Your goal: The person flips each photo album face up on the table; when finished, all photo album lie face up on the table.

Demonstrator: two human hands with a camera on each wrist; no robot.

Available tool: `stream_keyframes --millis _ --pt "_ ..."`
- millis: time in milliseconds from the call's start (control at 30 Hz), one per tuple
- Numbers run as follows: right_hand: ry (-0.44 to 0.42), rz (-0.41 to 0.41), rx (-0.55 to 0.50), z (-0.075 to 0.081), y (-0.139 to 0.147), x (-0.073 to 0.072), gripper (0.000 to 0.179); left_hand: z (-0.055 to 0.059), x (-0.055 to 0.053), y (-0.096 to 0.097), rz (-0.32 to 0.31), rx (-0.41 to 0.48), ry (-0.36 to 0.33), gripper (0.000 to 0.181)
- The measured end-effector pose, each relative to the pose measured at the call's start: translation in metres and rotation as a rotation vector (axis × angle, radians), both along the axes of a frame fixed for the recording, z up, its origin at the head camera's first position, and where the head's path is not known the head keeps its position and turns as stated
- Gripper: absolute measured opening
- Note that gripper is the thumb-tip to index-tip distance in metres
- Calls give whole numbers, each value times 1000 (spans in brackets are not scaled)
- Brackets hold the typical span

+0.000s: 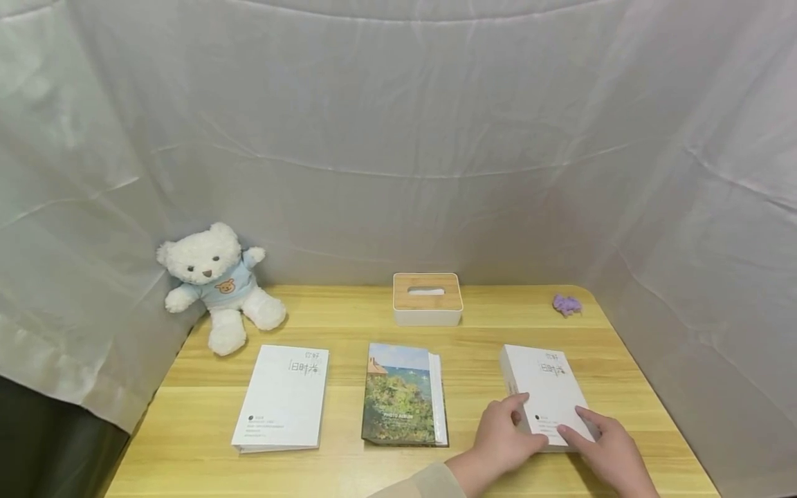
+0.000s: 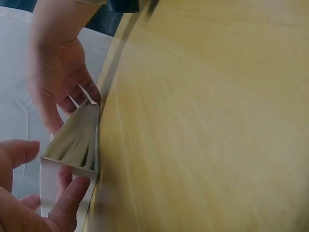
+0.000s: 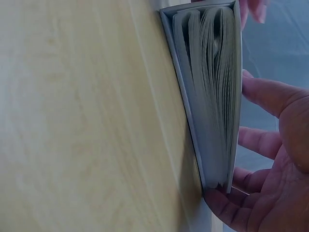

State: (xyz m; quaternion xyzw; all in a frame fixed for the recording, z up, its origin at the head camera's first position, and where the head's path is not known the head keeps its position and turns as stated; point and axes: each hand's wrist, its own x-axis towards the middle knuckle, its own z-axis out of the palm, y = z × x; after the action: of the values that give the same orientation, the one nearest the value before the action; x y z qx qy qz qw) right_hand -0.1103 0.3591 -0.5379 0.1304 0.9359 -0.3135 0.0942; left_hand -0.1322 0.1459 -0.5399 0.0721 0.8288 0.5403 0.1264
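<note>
A thick white photo album (image 1: 544,384) with dark lettering on its cover lies flat at the right side of the table. My left hand (image 1: 501,439) holds it by the spine side, thumb at the near edge and index finger along the left edge. At the opposite side my right hand (image 1: 613,449) grips it, with the thumb on the cover's near corner and the fingers along the right edge. The album's fanned page ends (image 3: 207,72) face the right wrist camera. In the left wrist view, the near end of the album (image 2: 77,137) shows between both hands.
A second white album (image 1: 283,398) lies at the left, and a photo album with a painted landscape cover (image 1: 398,394) in the middle. Behind them are a white teddy bear (image 1: 214,277), a tissue box (image 1: 427,301) and a small purple object (image 1: 566,304). Grey curtains (image 1: 398,138) surround the wooden table.
</note>
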Motion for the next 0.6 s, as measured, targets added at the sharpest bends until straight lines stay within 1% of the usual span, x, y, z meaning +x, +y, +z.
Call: stream_keyframes --millis 233,367,467,600 --pt "2 -2 4 1 -1 0 97 -1 0 1 14 -6 -14 72" --pt "5 2 11 0 0 0 96 -3 1 2 11 -12 -4 73" --pt "13 10 17 0 0 1 94 -4 2 0 1 -10 2 73" --pt "18 18 10 0 -1 1 92 -4 3 -2 -17 5 -12 72"
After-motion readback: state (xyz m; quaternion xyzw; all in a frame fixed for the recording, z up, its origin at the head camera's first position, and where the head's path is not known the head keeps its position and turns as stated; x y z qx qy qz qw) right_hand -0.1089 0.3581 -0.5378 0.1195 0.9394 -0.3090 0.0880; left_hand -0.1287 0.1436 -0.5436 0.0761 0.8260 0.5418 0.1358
